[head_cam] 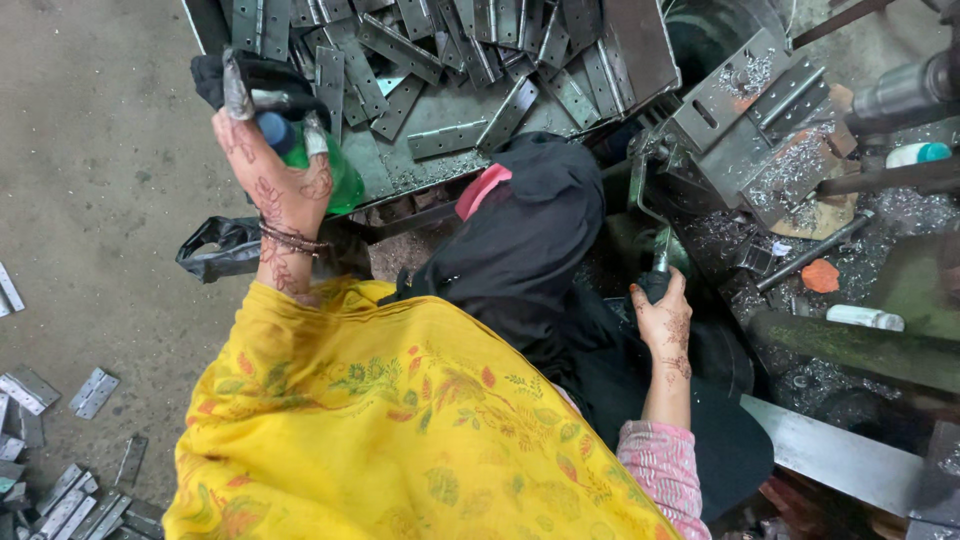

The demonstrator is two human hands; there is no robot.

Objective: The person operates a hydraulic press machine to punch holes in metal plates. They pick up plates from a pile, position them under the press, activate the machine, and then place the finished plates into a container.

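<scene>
Green plastic bottle [335,175], blue-capped, in left hand [280,185]

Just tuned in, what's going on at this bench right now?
A person in a yellow shawl sits at a metalworking machine strewn with swarf. The left hand grips a green bottle with a dark cap, raised over a tray heaped with flat metal hinges. The right hand is closed round the machine's lever handle. More hinges lie loose on the floor at the left.
</scene>
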